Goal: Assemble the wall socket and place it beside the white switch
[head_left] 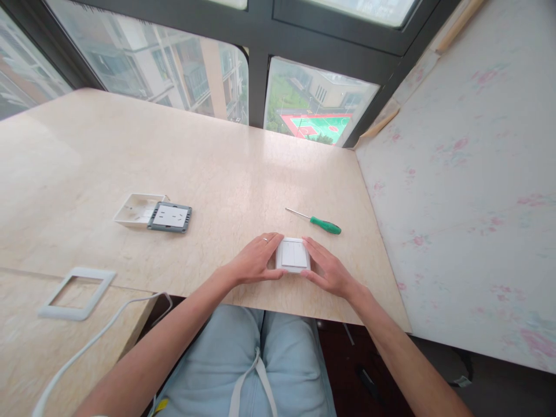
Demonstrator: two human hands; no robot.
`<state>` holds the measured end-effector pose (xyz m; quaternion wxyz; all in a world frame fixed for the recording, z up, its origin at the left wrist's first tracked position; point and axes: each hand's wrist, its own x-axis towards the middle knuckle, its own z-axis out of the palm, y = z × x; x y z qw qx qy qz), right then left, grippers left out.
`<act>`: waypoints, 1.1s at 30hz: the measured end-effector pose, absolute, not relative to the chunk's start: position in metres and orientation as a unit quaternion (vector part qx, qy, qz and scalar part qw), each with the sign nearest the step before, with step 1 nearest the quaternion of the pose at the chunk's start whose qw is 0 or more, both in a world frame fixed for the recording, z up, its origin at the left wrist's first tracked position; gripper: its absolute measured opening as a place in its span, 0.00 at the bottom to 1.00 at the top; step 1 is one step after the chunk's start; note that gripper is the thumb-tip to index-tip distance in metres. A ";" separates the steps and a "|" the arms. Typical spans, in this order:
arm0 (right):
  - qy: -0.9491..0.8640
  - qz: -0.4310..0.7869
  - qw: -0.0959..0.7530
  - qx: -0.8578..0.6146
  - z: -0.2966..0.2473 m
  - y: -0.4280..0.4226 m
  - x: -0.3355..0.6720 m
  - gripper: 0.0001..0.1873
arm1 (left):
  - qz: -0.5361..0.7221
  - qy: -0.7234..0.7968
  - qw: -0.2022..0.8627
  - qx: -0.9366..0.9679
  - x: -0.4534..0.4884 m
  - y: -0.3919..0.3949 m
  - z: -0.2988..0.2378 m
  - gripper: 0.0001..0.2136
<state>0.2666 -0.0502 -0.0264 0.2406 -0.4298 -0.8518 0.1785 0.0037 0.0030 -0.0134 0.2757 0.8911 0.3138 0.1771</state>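
Observation:
A white wall switch (294, 254) with two rocker panels lies face up on the stone-like tabletop (226, 174), close to its front edge. My left hand (257, 259) grips the left side of the switch, thumb at the near corner and fingers at the far one. On the opposite side my right hand (329, 266) holds it the same way. Just beyond my right hand lies a screwdriver (324, 225) with a green handle, its thin shaft pointing away to the left.
Left on the tabletop, a grey-edged socket module (171, 216) leans against an open white mounting box (138, 209). Nearer me lie a white square frame (78, 294) and a white cable (93, 337). A flowered wall (460, 174) bounds the right side; windows (321, 104) stand behind.

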 end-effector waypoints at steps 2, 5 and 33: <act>-0.851 0.181 0.239 -0.431 -0.027 -0.050 0.266 0.42 | 0.180 0.308 0.275 0.893 0.003 0.004 -0.014 0.32; -0.852 0.181 0.232 -0.433 -0.027 -0.051 0.266 0.43 | 0.182 0.307 0.266 0.895 0.002 0.005 -0.017 0.33; -0.833 0.217 0.248 -0.444 -0.041 -0.052 0.268 0.42 | -0.013 0.389 0.123 0.913 0.011 0.007 0.019 0.42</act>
